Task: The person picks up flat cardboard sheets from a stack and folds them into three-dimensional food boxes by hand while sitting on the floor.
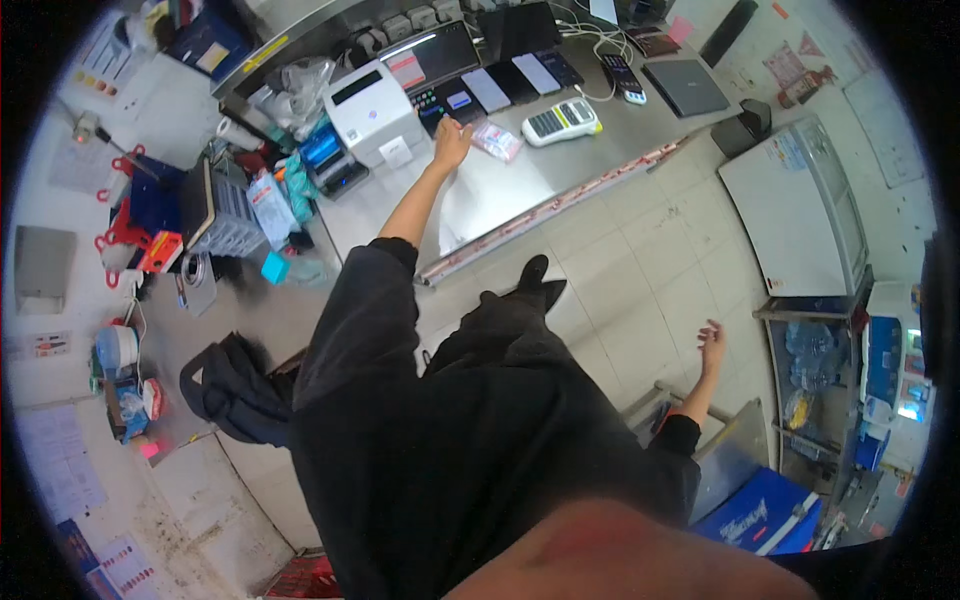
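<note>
Left hand (453,147) beside pale, pink-tinged packet (497,141), upper centre
It lies flat on the shiny tabletop (480,200); left grip, I cannot tell; right hand (711,347), mid-right, released.

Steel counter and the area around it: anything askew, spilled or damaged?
Yes: the steel counter has a patchy reddish-brown front edge, perhaps rust or peeling tape, odd against the smooth metal. The lower-left wall shows dark stains on white. I see no spill.
</note>
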`<state>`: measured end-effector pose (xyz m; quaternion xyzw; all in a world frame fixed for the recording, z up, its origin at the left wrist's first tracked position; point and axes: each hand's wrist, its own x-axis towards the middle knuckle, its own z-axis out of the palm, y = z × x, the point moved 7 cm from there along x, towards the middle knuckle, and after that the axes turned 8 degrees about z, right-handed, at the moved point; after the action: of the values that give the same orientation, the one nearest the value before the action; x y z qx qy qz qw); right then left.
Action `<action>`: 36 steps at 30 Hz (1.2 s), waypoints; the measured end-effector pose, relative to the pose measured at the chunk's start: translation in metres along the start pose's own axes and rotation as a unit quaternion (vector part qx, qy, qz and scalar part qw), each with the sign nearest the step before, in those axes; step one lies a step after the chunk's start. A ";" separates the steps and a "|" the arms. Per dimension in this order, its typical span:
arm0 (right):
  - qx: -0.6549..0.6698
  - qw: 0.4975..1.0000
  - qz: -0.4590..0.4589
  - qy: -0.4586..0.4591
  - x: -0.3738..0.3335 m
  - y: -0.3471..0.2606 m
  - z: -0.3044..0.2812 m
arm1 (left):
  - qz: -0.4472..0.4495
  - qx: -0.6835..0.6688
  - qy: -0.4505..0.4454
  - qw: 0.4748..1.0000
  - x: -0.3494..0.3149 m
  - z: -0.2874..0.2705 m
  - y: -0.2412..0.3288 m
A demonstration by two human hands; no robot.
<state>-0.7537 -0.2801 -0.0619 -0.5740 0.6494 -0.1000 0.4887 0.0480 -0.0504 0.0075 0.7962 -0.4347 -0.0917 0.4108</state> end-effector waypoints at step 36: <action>0.046 0.978 0.187 -0.081 0.120 -0.069 0.098 | 0.017 0.448 0.482 0.753 0.055 -0.158 0.116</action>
<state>-0.6189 -0.3610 -0.1259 -0.4251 0.6983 0.0105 0.5758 0.0892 -0.0346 0.2067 0.8201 -0.1840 0.5164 0.1638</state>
